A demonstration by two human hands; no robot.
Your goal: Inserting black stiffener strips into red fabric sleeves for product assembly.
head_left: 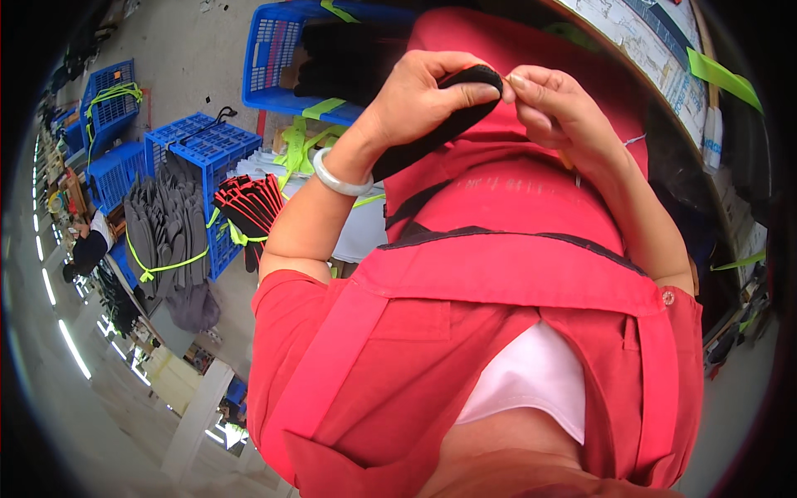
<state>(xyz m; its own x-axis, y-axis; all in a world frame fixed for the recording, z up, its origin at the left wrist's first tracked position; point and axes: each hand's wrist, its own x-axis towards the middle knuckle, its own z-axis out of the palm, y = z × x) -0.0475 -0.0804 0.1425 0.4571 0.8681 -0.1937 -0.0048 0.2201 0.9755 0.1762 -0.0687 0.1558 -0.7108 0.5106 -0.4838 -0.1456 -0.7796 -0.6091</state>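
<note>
My left hand (427, 95) is closed around a black knitted piece (444, 129), folded over, with a thin red edge at its top; its kind is not clear. The thumb lies across the front of the fabric, and the rest hangs down toward my apron (515, 199). Close by on the right, my right hand (552, 104) makes a pinch at the end of the piece. What sits between those fingertips is too small to make out. A narrow yellow thing (566, 159) shows under the right palm, mostly hidden.
A blue crate (270, 58) holding black pieces stands ahead on the left. Further left are another blue crate (203, 137), a tied grey bundle (166, 224) and a black-and-red bundle (249, 207). At far right runs a paper-covered table (639, 50). Another person (87, 245) is at the left.
</note>
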